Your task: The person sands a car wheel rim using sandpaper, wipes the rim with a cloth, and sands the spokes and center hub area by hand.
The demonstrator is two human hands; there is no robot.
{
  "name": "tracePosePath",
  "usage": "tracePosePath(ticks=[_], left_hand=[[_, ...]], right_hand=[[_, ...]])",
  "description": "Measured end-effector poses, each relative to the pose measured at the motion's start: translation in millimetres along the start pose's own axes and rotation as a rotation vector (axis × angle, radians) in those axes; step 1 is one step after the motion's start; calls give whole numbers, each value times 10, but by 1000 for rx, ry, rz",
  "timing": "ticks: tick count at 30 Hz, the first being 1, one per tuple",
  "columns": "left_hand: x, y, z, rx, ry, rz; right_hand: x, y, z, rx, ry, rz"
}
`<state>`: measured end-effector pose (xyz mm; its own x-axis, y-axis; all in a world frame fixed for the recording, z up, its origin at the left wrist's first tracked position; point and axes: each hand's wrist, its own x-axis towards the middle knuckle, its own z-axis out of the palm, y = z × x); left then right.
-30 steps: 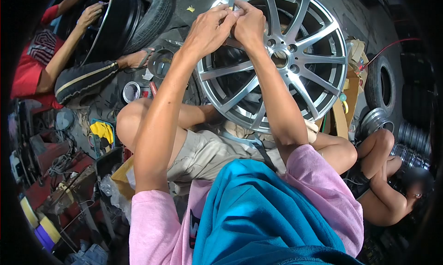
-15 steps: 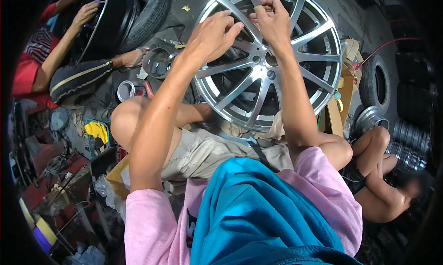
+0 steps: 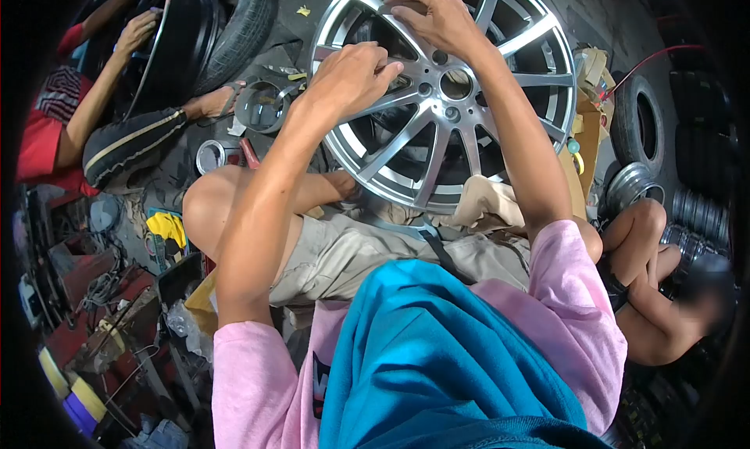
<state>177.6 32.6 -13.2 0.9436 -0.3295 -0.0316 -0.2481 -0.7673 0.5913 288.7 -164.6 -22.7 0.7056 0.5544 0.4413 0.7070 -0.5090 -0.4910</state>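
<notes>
As a silver multi-spoke metal wheel (image 3: 437, 103) lies before the person's bent legs in beige shorts (image 3: 328, 254), the bare left hand (image 3: 349, 80) is over its left spokes, fingers loosely curled and thumb stretched out apart from them; the bare right hand (image 3: 439, 17) is bent over the upper left spokes, its fingers curled downward, and whether they grip anything cannot be told, nor whether either hand touches the metal; a crumpled cream cloth (image 3: 488, 203) lies at the wheel's near edge; to the right is an open brown cardboard box (image 3: 576, 177), with a black rubber tyre (image 3: 626, 128) beyond it and a shiny silver rim (image 3: 625, 182) just below the tyre; on the left, a round grey bowl (image 3: 244, 111) is near the sandalled foot (image 3: 209, 105) of a co-worker in a red shirt (image 3: 39, 140), whose hand (image 3: 137, 31) is at the edge of a large dark wheel (image 3: 180, 46); nearer, a bright yellow cloth (image 3: 166, 228) lies among clutter
</notes>
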Motion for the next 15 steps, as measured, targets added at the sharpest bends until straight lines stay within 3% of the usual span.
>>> tracePosePath(ticks=[9,15], left_hand=[[4,-43,60,21,10,21],[16,-33,76,-13,-35,-23]], right_hand=[[-112,22,-44,21,-27,-89],[-187,-12,-47,-18,-11,56]])
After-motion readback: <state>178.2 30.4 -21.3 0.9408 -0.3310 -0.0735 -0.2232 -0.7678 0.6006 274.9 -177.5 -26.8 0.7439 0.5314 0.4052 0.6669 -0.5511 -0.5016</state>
